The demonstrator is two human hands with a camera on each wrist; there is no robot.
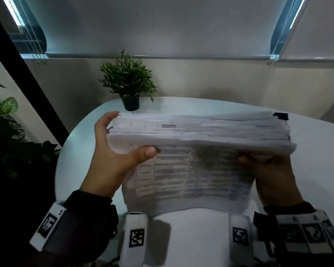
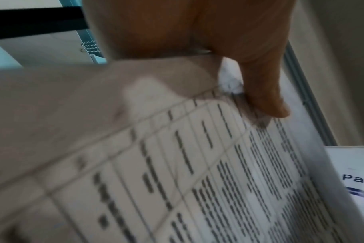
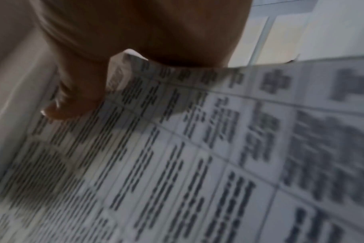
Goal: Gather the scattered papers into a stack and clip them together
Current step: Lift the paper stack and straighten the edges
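Note:
A thick stack of printed papers (image 1: 197, 135) is held up on edge above the white table (image 1: 316, 170), its top edges uneven and facing me. My left hand (image 1: 112, 151) grips the stack's left side, thumb on the front sheet and fingers behind. My right hand (image 1: 266, 170) grips the right side, thumb on the front sheet. The front sheet (image 2: 197, 180) carries a printed table of text, also close up in the right wrist view (image 3: 197, 156). A black clip (image 1: 281, 116) shows at the stack's far right top corner; whether it bites the sheets I cannot tell.
A small potted plant (image 1: 128, 83) stands at the table's far edge, just behind the stack. Leafy plants (image 1: 4, 122) fill the left side beside the table. Another sheet with blue print (image 2: 355, 180) lies on the table under the stack.

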